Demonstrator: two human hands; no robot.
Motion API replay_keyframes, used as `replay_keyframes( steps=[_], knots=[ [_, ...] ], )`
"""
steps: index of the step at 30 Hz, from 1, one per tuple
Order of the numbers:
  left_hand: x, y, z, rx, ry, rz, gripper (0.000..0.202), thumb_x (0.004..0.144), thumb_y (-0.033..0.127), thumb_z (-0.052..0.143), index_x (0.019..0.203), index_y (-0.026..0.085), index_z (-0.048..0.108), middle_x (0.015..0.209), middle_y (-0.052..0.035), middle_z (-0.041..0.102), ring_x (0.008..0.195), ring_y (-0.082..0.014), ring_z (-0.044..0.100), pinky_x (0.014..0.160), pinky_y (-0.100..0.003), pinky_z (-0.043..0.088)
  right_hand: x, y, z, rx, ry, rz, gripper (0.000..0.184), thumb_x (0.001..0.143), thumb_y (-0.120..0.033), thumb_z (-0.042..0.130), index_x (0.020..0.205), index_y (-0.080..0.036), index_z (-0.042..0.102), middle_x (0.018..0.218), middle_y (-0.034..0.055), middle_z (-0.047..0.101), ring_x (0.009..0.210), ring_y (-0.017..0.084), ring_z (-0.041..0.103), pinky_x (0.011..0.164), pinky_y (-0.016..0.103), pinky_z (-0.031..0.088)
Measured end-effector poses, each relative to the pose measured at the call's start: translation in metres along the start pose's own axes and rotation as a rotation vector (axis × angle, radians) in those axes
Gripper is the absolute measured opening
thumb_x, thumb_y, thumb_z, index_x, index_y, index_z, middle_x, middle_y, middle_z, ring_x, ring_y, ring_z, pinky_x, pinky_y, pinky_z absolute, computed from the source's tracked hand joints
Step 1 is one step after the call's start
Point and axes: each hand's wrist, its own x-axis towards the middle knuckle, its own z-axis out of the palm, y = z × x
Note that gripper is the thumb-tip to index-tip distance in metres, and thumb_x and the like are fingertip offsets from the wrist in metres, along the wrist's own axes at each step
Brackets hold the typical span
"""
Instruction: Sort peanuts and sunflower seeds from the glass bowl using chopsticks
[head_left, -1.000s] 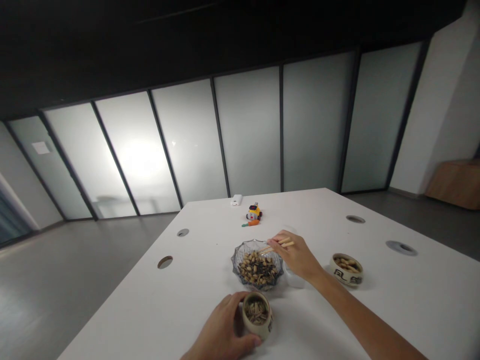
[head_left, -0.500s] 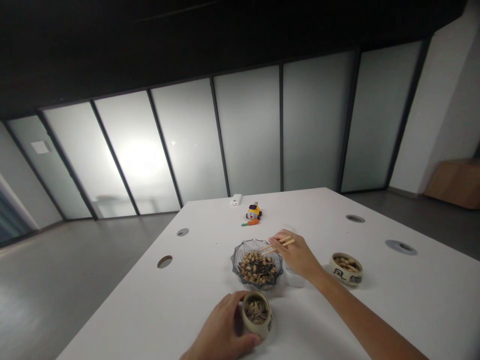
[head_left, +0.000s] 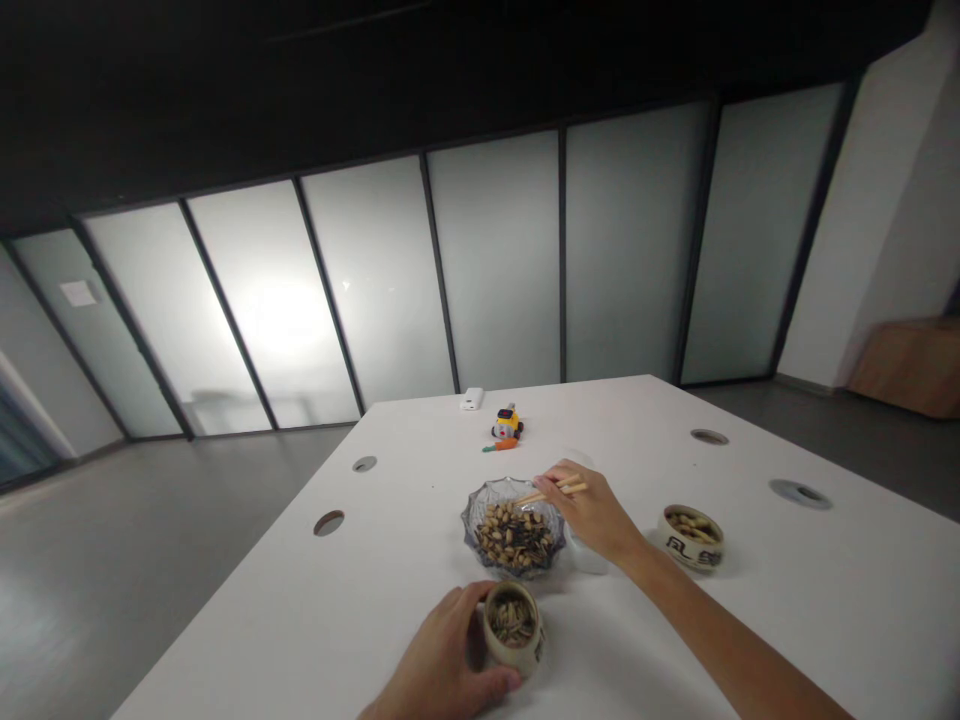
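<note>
My left hand is wrapped round a small cream ceramic cup at the near side of the table; sunflower seeds fill part of it. Just beyond stands a fluted glass bowl holding a mix of pistachios and dark seeds. Over that bowl's right side my right hand grips a pair of wooden chopsticks, their tips at the far part of the nuts. Whether anything is pinched between the tips I cannot tell. A clear plastic container is partly hidden beneath my right hand and wrist.
To the right stands a cream bowl with dark characters, holding peanuts. Farther back on the white table are a toy carrot, a yellow toy vehicle and a white device. Several round cable holes pierce the tabletop.
The chopsticks have tilted slightly and their ends are closer together. My right hand has shifted a little to the left. The left hand and its cup look unmoved.
</note>
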Motion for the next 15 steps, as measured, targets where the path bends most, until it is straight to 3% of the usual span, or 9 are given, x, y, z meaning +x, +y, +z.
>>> replay_keyframes(
  steps=[15],
  knots=[
    [0.000, 0.000, 0.000, 0.007, -0.013, -0.019, 0.074, 0.075, 0.047, 0.088, 0.141, 0.025, 0.063, 0.136, -0.0099, 0.071, 0.120, -0.0332, 0.063, 0.107, -0.039, 0.049, 0.008, -0.001, -0.016, -0.051, 0.052, 0.040, 0.042, 0.105, -0.041, 0.046, 0.066, -0.026, 0.057, 0.069, 0.0036, 0.066, 0.069, 0.022, 0.065, 0.064, 0.032, 0.051]
  ],
)
